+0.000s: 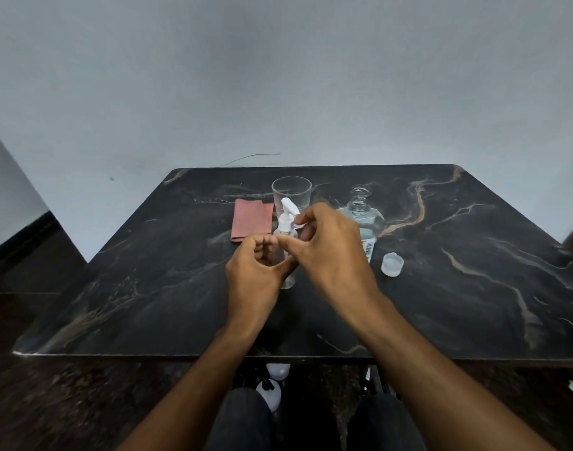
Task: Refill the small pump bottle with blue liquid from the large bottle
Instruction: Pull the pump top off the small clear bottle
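Head view: we steady the small clear pump bottle (286, 242) mid-table, left hand (252, 271) wrapped round its body, right hand (327, 245) pinching at the white pump collar. Large clear bottle of blue liquid (363, 219) stands uncapped just right, translucent cap (392, 264) beside. Whether pouring is done, we cannot tell.

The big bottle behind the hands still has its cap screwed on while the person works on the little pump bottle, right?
Not quite: the head view shows the large bottle open, its cap lying on the table. Both hands are indeed at the pump bottle.

Two bottles (286, 242) (363, 219), one glass (291, 190), one cloth (251, 221)
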Demonstrator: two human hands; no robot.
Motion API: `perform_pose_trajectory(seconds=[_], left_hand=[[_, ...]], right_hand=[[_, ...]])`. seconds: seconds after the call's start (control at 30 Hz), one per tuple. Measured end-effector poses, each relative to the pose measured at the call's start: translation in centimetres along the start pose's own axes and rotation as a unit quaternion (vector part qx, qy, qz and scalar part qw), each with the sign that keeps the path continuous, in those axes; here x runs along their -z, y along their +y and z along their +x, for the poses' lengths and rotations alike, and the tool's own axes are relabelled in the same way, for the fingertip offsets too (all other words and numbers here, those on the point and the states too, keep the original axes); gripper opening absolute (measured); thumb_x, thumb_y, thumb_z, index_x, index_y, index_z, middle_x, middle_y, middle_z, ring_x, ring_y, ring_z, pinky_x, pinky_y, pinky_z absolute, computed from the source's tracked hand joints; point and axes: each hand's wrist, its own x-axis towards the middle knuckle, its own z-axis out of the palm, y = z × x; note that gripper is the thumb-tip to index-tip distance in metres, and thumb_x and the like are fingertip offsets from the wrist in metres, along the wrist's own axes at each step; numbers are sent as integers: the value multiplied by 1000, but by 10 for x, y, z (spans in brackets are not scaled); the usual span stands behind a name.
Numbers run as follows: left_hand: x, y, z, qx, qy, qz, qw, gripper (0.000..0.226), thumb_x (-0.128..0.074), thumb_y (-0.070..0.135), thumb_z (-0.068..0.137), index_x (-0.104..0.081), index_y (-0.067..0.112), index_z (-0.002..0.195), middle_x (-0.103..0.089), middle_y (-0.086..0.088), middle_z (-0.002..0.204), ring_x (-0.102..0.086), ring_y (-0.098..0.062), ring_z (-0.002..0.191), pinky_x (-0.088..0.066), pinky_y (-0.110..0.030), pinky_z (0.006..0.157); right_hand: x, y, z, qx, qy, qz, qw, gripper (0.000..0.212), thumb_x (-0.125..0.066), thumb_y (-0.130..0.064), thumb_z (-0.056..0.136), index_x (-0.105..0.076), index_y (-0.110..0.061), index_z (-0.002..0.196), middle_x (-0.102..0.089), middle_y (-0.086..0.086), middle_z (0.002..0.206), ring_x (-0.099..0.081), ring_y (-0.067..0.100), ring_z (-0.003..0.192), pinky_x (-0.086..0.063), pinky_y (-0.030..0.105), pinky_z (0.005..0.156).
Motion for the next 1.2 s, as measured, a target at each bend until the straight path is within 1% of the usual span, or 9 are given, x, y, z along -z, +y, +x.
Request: perform_pose_trajectory(seconds=[0.1,0.27,0.4,0.5,0.73,0.83,0.93,1.07,1.2], left_hand=[[6,2,-1,-5,6,10,1000,37,-93,30,69,-68,32,96,-75,10,88,-71,4,80,-53,-9,67],[13,7,-2,-15,-19,16,1000,41,-91,40,69,-71,27,103,-76,12,90,-72,5,82,-55,-9,70],[18,11,-3,-12,-34,15,999,51,-84,50,67,-74,23,109,-77,13,91,-72,7,84,-55,-8,71],[21,11,-1,-6,-37,18,999,49,-85,54,66,-75,24,103,-78,14,87,-73,6,80,-58,-12,69],[32,12,6,19,-104,-11,994,30,-93,37,69,-76,31,92,-80,14,87,-77,-2,81,-64,-26,74],[36,11,10,33,-106,-18,994,34,-94,35,66,-77,29,95,-81,12,88,-78,-5,81,-65,-28,75],[35,13,11,33,-88,-35,995,38,-94,31,68,-77,22,101,-81,9,90,-78,-5,83,-64,-26,76],[33,15,12,17,-79,-17,997,38,-94,32,70,-76,22,103,-81,9,91,-77,-1,84,-62,-20,74],[33,15,13,8,-72,-22,997,29,-93,29,73,-76,28,97,-81,10,89,-78,-4,83,-64,-27,75]], right_hand=[[-12,-10,8,5,43,5,999,42,-84,-47,71,-52,-25,85,-52,-12,79,-49,2,70,-36,10,54],[-18,-16,22,-23,53,-10,998,42,-84,-48,70,-49,-26,58,-53,-13,61,-51,3,57,-36,16,48],[-18,-14,29,-20,15,-1,1000,42,-84,-46,70,-63,-11,62,-62,0,59,-55,12,51,-49,31,51],[-17,-13,32,-18,-7,1,1000,46,-84,-45,71,-64,-4,67,-65,6,62,-50,11,50,-49,33,51],[-11,-10,44,-8,-87,-13,996,41,-83,-38,75,-51,-19,59,-53,-7,56,-44,5,47,-31,16,43],[-5,-5,48,-23,-162,108,981,35,-83,-24,77,-54,-19,60,-50,-13,45,-44,0,41,-32,11,44],[-10,-1,45,-65,-144,244,957,31,-90,-25,67,-62,-18,76,-57,-14,55,-51,-2,46,-40,14,47],[-24,-2,39,-57,-65,250,964,34,-92,-26,62,-59,-23,65,-56,-18,46,-51,-3,43,-40,13,45],[-22,-1,40,-40,-65,267,961,21,-81,-13,75,-71,-24,62,-65,-15,54,-57,-4,50,-42,13,49]])
